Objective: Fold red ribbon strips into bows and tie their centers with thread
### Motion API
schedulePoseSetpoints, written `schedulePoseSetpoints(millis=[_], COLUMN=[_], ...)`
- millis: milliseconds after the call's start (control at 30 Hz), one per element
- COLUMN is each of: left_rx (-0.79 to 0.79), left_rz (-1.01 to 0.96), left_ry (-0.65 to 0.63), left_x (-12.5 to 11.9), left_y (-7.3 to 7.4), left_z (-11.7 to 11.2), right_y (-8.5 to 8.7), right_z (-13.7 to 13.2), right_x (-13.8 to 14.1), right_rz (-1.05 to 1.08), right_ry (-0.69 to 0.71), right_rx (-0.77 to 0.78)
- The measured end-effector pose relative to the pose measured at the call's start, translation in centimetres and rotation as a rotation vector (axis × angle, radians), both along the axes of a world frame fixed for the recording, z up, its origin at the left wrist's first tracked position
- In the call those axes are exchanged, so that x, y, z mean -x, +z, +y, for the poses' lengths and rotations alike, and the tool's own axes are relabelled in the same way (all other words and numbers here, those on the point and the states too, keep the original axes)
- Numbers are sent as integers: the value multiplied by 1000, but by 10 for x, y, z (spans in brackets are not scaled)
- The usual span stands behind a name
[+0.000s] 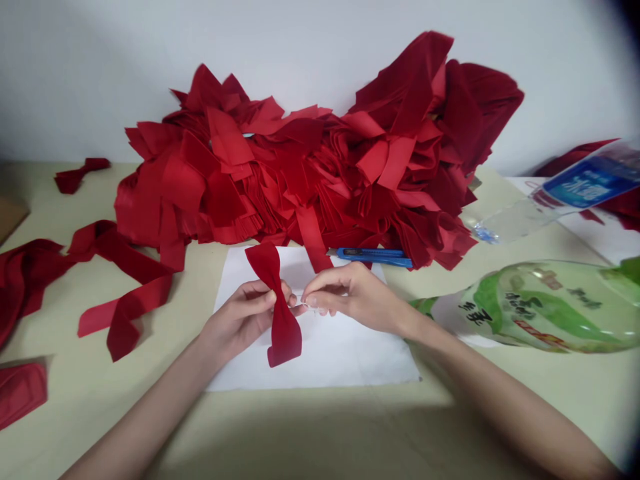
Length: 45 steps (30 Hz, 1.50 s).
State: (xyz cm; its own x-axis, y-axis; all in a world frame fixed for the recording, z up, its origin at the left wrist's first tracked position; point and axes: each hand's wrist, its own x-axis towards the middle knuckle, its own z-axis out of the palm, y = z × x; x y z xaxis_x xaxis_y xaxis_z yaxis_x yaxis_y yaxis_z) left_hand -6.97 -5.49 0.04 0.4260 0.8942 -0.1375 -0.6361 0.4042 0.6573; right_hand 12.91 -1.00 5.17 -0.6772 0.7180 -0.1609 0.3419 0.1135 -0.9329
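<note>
A red fabric bow point(284, 337) is held just above a sheet of white paper point(345, 353). It looks light and limp, so its pinched waist is the place to grip. The left hand point(240, 320) has it there, between curled fingers and thumb. The right hand point(355, 300), nearly closed, pinches a thin white strand point(303, 305) at the waist. Behind lie a blue utility knife point(373, 257) and a heaped pile of red ribbon point(300, 173) — 2 hands, 1 bow.
</note>
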Motion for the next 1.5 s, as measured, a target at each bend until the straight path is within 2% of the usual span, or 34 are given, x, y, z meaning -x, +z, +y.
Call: schedulePoseSetpoints(millis=[200, 433, 700, 833, 1100, 1233, 1300, 1400, 1500], left_rx=[-26, -15, 5, -8, -32, -31, -18, 16, 53], left_rz=[-8, 19, 55, 46, 75, 69, 67, 68, 64], left_ry=[-33, -32, -53, -84, -73, -26, 14, 115, 239], left_x=[0, -1, 0, -1, -1, 0, 2, 8, 17], left_y=[0, 0, -1, 0, 1, 3, 4, 7, 9], left_z=[1, 1, 2, 1, 0, -1, 0, 3, 9], right_y=[-4, -6, 1, -1, 0, 3, 5, 9, 14], right_z=[-1, -1, -7, -5, -3, -1, -1, 0, 2], right_x=[-2, -1, 0, -3, -3, -5, -8, -14, -23], right_rz=[-72, -40, -148, -204, -175, -237, -308, -451, -577], right_ry=[46, 55, 57, 60, 85, 101, 158, 284, 329], right_rx=[-165, -169, -308, -304, -257, -250, -247, -258, -303])
